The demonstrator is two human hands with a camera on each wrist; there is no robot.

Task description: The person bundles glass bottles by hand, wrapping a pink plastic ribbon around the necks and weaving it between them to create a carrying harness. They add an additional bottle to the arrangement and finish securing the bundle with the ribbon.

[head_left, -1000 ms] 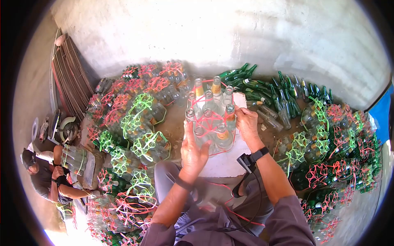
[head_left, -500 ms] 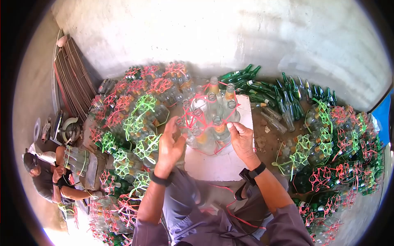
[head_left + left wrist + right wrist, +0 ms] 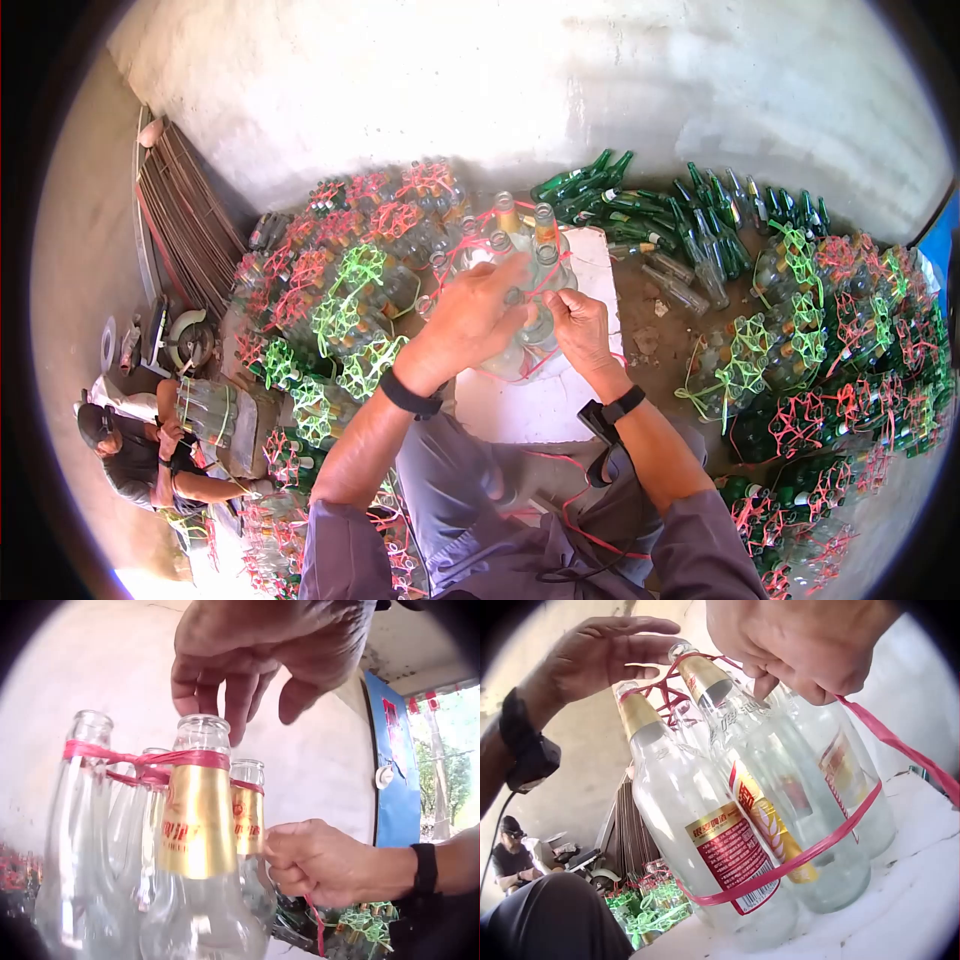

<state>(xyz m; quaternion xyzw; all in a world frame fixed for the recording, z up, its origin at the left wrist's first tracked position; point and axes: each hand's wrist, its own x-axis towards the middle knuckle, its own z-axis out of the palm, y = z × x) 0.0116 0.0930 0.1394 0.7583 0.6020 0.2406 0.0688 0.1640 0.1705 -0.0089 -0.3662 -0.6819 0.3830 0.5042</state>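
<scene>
Several clear glass bottles (image 3: 742,735) with gold neck labels stand bundled on a white slab (image 3: 500,415). Red plastic strap (image 3: 199,759) is woven round their necks, and a lower band (image 3: 821,847) circles their bodies. My right hand (image 3: 585,335), at the near right of the bundle, grips a length of red strap (image 3: 911,754); its free part trails out of the fist. Over the bottle mouths reaches my left hand (image 3: 465,325), fingers loosely extended and nothing held in them, fingertips right by one bottle's rim in the left wrist view.
Bundles with green and red straps (image 3: 350,290) crowd the floor on the left, more bundles (image 3: 780,350) on the right. Loose green bottles (image 3: 640,215) lie against the back wall. Another person (image 3: 125,455) sits at far left beside a bottle bundle (image 3: 205,410).
My left hand has moved from the bundle's left side up and right over the bottle mouths. The right hand has come off the bundle's right side to its near right, now gripping strap.
</scene>
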